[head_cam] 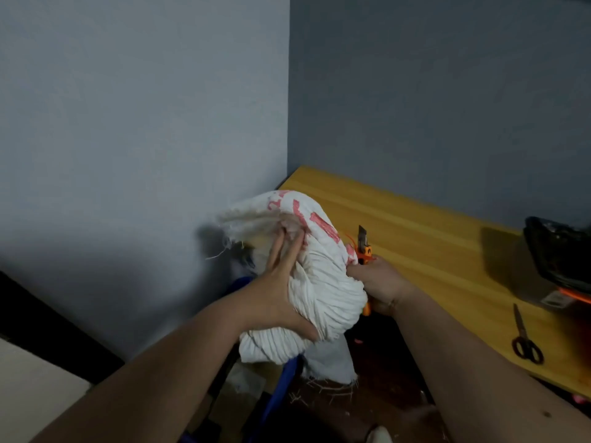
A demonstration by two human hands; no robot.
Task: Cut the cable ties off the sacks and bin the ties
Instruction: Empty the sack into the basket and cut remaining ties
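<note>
Head view: at frame centre, the left hand (281,282) is pressing flat, fingers straight, against the bunched neck of a white woven sack (319,276) printed in red. Just right of it, the right hand (380,284) is curling around an orange utility knife (364,247), blade extended and pointing up beside an orange cable tie (351,240) at the sack's neck. Black-handled scissors (524,340) are lying at lower right on the yellow tabletop (415,225); a black bin (559,251) is sitting at the right edge. Risk, as judged: the blade slipping off the tie could slit the fabric or nick the bracing fingers.
</note>
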